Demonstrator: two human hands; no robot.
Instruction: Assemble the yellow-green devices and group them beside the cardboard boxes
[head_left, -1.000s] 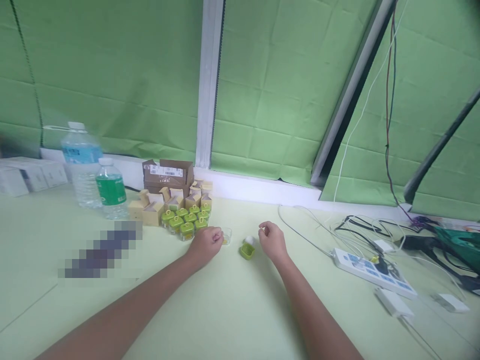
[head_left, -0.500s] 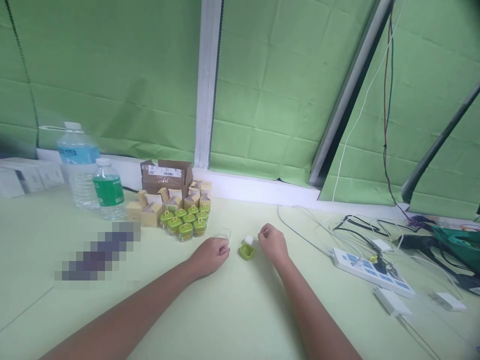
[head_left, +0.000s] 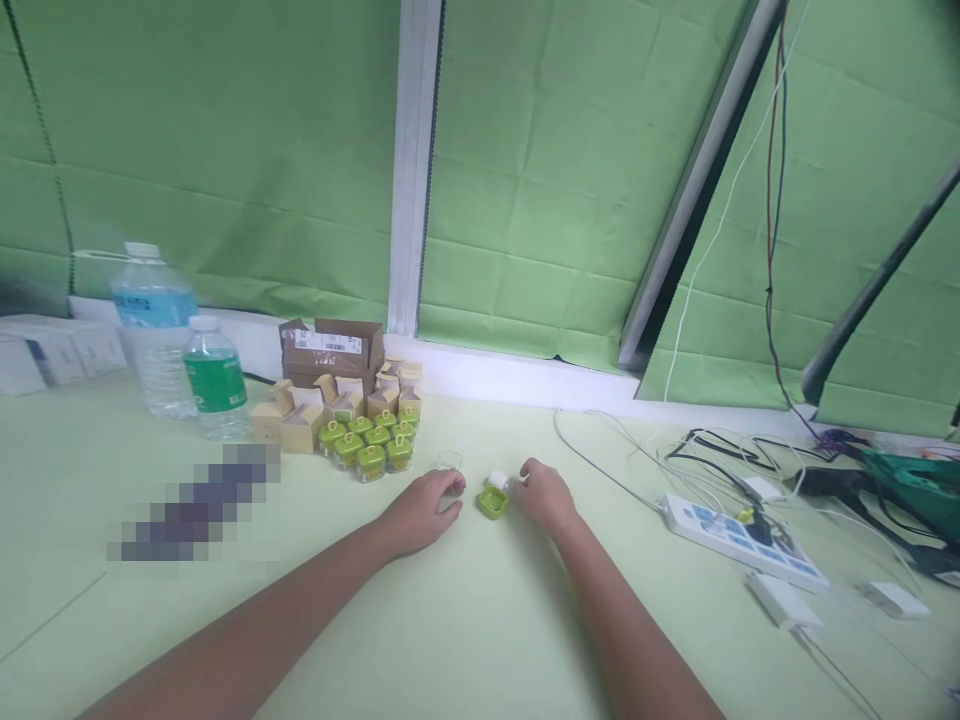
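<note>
My left hand is over the table with thumb and fingers apart and nothing between them. Just beyond it lies a small clear container, partly hidden by the fingers. A small open green square lid or tray rests between my hands, with a small white piece at its far edge. My right hand is just right of these; its fingers are curled, and what they hold, if anything, cannot be made out.
Several green-lidded clear boxes stand at the back left, before small open cartons and a brown box. Two bottles are farther left. A power strip with tangled cables lies right.
My left hand has opened from a closed fist. My right hand has shifted slightly down and its fingers have moved toward the white piece.
</note>
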